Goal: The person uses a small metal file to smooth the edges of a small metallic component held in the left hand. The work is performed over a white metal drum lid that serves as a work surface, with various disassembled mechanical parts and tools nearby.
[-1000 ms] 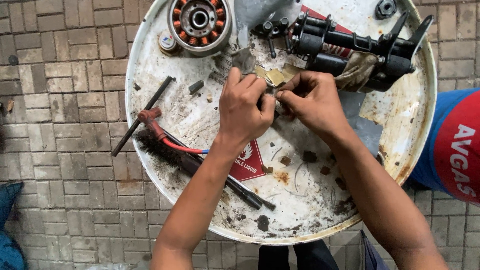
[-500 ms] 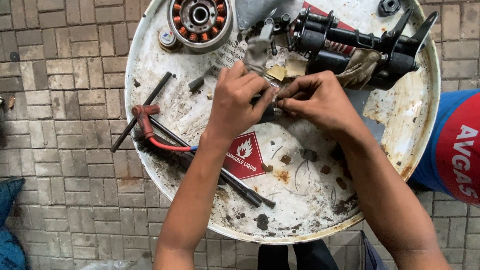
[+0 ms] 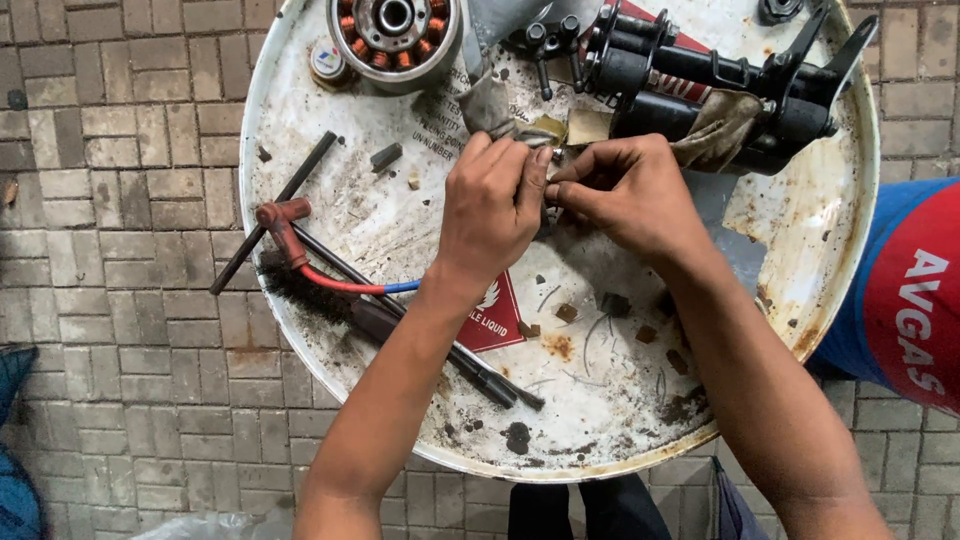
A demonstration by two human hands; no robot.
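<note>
My left hand (image 3: 492,205) and my right hand (image 3: 628,192) meet fingertip to fingertip over the top of a rusty white drum lid (image 3: 620,400). Both pinch a small part between them, which the fingers mostly hide. Just beyond the fingertips lie a dirty rag (image 3: 492,105) and a small square of yellowish card (image 3: 588,126). A black fork-like metal assembly (image 3: 720,80) lies across the far right of the lid, close behind my right hand.
A round stator with copper coils (image 3: 393,25) sits at the lid's far edge. A red-handled tool with red and blue wire (image 3: 290,228) and long black rods (image 3: 420,335) lie left of my left arm. A red and blue drum (image 3: 900,300) stands at right. Brick paving surrounds.
Both hands have stayed together near the lid's middle, shifting only slightly while the fingers work the small part. The view has drifted a little.
</note>
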